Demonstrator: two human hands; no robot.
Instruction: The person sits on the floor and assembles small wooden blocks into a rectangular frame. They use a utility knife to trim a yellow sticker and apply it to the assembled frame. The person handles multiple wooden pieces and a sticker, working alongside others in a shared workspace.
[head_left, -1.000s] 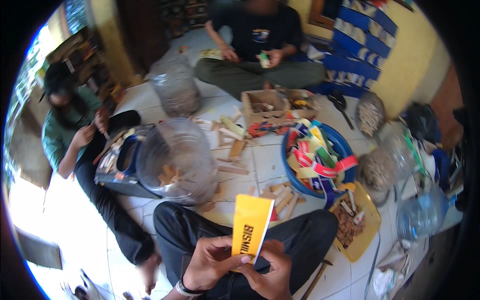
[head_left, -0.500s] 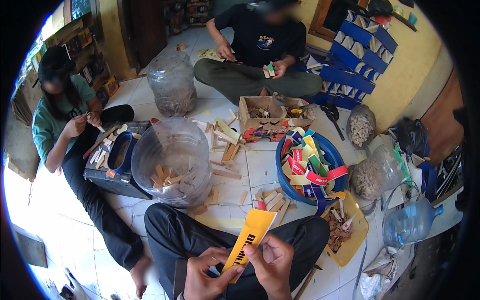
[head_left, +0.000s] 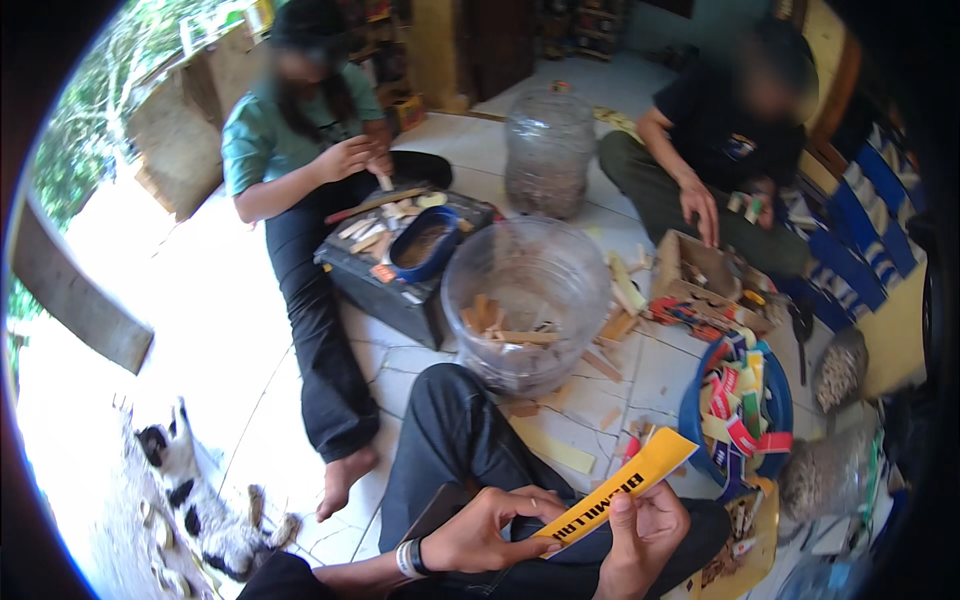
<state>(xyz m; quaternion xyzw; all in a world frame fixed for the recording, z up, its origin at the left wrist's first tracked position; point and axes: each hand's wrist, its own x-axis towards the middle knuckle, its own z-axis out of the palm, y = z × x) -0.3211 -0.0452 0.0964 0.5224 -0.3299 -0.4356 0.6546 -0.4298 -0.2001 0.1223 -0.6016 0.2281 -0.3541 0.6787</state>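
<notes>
Dark trousers (head_left: 435, 430) below, blue basin (head_left: 692, 420) off right. Left hand (head_left: 490, 532), half curled, pinches the yellow strip (head_left: 625, 488) by its low end above the trousers; right hand (head_left: 645, 530), likewise, nearer its middle. It's swung flatter now, seemingly still mid-handling.

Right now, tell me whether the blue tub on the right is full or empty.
The blue tub is full: coloured strips heap up to its rim, and some hang over the edge.
</notes>
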